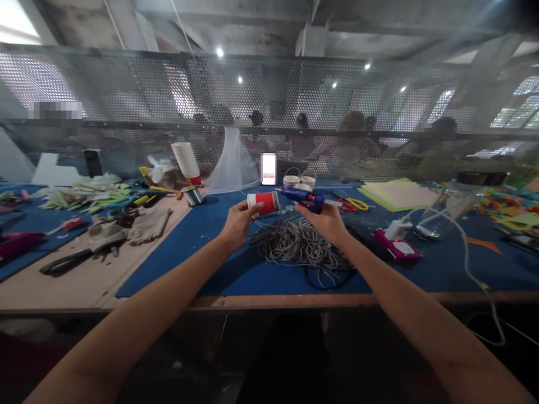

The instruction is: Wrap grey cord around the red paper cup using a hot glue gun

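Note:
My left hand (241, 220) is wrapped round a red and white paper cup (265, 204), which lies tilted on its side in the air. In my right hand (322, 220) is a blue glue gun (302, 195), its nozzle pointing left at the cup's right end. A pale glue stick shows at the back of the gun. Whether nozzle and cup touch, I cannot tell. Under both hands a tangled heap of grey cord (301, 244) spreads over the blue mat (177, 264).
Stacked paper cups (185, 160) and a metal tin (194, 196) stand left. Gloves (149, 226) lie nearer. Two small baskets (300, 180) and a lit phone (268, 168) are behind. Scissors (356, 204), coloured sheets (400, 193), a purple power strip (396, 247) and a glass jar (448, 205) sit right.

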A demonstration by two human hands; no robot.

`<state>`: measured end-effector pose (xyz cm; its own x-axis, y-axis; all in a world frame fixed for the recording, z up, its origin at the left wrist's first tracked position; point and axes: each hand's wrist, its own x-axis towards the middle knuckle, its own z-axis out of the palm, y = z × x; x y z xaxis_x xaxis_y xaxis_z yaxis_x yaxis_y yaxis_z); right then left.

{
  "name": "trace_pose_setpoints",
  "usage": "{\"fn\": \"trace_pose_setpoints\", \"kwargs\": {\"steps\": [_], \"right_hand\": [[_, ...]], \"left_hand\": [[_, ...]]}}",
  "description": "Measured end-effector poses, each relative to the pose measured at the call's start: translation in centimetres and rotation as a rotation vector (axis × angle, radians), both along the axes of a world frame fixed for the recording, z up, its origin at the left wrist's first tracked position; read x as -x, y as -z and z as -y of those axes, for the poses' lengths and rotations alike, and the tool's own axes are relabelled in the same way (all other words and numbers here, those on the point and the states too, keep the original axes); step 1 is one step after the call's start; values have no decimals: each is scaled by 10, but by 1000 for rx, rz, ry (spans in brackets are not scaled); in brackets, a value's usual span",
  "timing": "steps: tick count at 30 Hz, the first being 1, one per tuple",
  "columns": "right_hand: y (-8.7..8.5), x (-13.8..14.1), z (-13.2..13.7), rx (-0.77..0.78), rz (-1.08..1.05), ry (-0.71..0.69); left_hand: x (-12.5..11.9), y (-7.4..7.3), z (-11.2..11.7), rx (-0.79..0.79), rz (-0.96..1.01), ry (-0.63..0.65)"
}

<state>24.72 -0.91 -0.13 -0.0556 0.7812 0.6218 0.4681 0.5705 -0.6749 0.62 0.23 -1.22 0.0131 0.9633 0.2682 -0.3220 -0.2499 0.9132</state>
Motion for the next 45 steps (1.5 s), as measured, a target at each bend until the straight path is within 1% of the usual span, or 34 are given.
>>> {"fn": "trace_pose_setpoints", "kwargs": {"steps": [3, 8, 11, 20, 27, 35, 39, 45], "right_hand": [[3, 2, -2, 9, 12, -31], [2, 0, 1, -22, 127, 1], [3, -1, 1, -16, 156, 11], [9, -1, -5, 7, 159, -3], [9, -4, -6, -18, 211, 26], [10, -4, -6, 11, 185, 28], [10, -4, -7, -2, 181, 10], [9, -4, -8, -9, 205, 29]], "left_hand": [[1, 0, -1, -22, -31, -24], [1, 0, 1, -45, -57, -59], [1, 0, 0, -67, -53, -67], [0, 0, 2, -112, -76, -85], [0, 0, 3, -116, -86, -84], [1, -1, 4, -113, -110, -89], [1, 0, 3, -120, -115, -85], [0, -1, 4, -125, -109, -87]]}}
